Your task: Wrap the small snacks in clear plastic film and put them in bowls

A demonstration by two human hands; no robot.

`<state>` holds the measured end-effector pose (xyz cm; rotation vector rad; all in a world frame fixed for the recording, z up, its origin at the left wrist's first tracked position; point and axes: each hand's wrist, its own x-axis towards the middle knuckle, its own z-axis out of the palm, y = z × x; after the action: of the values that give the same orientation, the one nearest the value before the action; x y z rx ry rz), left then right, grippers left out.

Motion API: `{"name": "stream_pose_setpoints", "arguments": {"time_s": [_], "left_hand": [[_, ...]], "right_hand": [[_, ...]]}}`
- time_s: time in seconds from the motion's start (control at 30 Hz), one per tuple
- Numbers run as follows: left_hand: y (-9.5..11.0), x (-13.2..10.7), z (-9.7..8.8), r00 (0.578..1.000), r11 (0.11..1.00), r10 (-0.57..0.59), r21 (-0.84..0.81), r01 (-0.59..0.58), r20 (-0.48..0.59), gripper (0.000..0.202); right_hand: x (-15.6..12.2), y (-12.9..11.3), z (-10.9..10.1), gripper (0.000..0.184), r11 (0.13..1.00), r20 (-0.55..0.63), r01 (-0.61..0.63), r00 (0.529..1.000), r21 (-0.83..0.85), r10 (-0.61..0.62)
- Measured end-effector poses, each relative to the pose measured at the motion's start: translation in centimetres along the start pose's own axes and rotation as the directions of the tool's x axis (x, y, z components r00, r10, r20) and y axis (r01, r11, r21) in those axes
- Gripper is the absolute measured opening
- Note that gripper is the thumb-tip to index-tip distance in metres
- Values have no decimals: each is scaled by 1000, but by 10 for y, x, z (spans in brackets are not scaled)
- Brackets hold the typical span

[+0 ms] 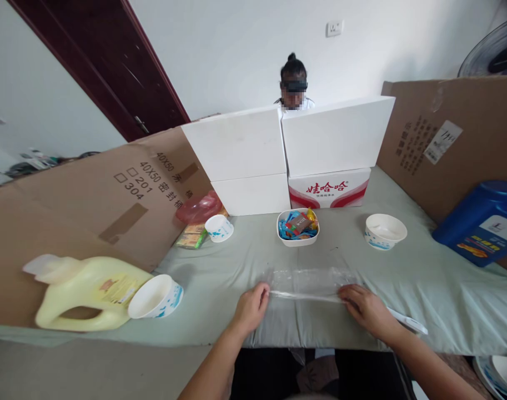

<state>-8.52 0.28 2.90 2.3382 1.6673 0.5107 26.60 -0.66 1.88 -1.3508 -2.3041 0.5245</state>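
A clear plastic bag (309,279) lies flat near the front of the cloth-covered table, stretched sideways between my two hands. My left hand (252,304) pinches its left end between thumb and fingers. At the other end, my right hand (365,309) is closed on the bag's near edge. Partly under my right wrist is a slim white object (409,321), its kind unclear. Beyond the bag stands a white plastic bowl (298,242) filled with small wrapped snacks (299,222) in blue, red and yellow.
Paper bowls stand at left (155,297), back left (219,228) and right (385,231). A yellow jug (99,283) lies on its side; a blue jug (482,222) leans at right. White boxes (249,161) and cardboard walls (90,222) border the table (220,289). Behind sits a person (294,78).
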Motion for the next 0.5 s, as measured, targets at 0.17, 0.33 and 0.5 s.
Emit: {"name": "stream_pose_setpoints", "arguments": {"time_s": [0.17,0.33,0.5], "left_hand": [[5,31,5,981,963,-190,201,180,31,18],[5,49,19,964,930,-264,271,250,16,20],[8,53,24,946,900,-324,318,298,30,26]], "right_hand": [[30,-3,4,28,913,-51,-374,927,-162,371],[41,-7,11,23,842,-99,-466,884,-271,457],[36,-5,15,25,792,-141,-505,861,-343,488]]}}
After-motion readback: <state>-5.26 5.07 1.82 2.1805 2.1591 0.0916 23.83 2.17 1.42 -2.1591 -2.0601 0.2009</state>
